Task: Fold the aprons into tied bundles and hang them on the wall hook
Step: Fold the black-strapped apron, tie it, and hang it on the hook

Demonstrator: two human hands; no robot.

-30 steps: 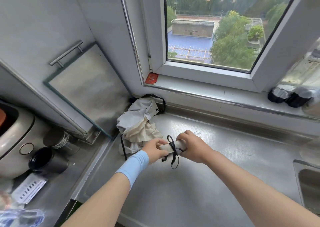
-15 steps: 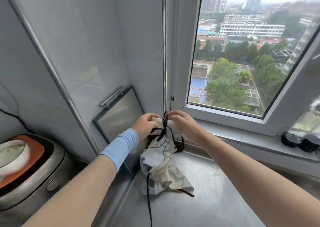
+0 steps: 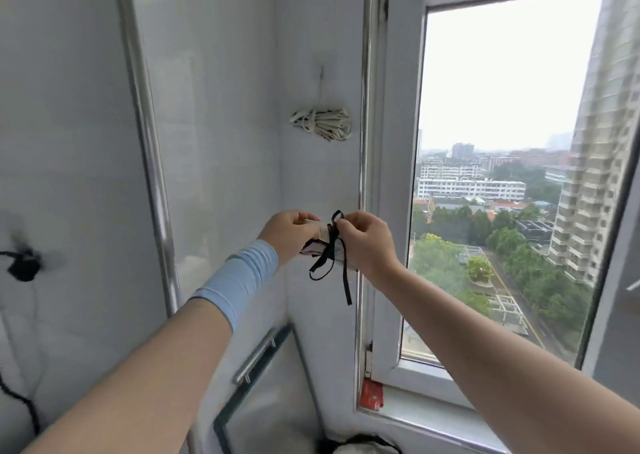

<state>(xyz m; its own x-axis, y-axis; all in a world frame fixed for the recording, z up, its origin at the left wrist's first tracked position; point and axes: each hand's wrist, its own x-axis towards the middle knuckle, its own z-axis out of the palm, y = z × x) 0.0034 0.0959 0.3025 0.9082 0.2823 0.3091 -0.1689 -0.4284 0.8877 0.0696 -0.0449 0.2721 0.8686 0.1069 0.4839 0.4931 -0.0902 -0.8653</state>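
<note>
Both hands are up in front of the tiled wall, sharing one small rolled apron bundle point(image 3: 320, 242) between them. Left hand point(image 3: 289, 233), light blue wrist sleeve point(image 3: 239, 277) below it, is wrapped around the bundle's left end, fingers curled closed on the cloth. Right hand point(image 3: 363, 237) pinches the black tie point(image 3: 330, 256) right at the bow's top loop, thumb and forefinger pressed together on it. Loose ends of that tie dangle below the bundle. Higher on the wall, well above the hands, a second tied bundle point(image 3: 322, 122) hangs by its string from the wall hook point(image 3: 322, 72), just beside the window frame point(image 3: 375, 190). Low in the corner, a handled panel point(image 3: 263, 377) leans against the wall.
</note>
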